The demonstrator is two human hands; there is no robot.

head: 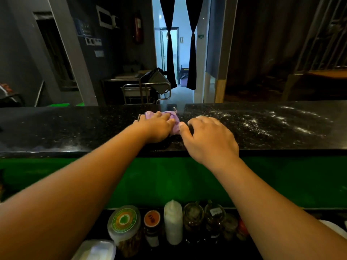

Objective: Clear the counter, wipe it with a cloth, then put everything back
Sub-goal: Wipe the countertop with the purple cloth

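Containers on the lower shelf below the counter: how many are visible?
About 7: green-lidded tub, orange-capped jar, white squeeze bottle, three dark jars, white box. The arms may hide more.

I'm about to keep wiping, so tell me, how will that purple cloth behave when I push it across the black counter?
The purple cloth is bunched up under your left hand, so it is probably soft and floppy and should bunch further. It looks light. The counter looks glossy, so the cloth likely slides easily, pushing the white specks along.
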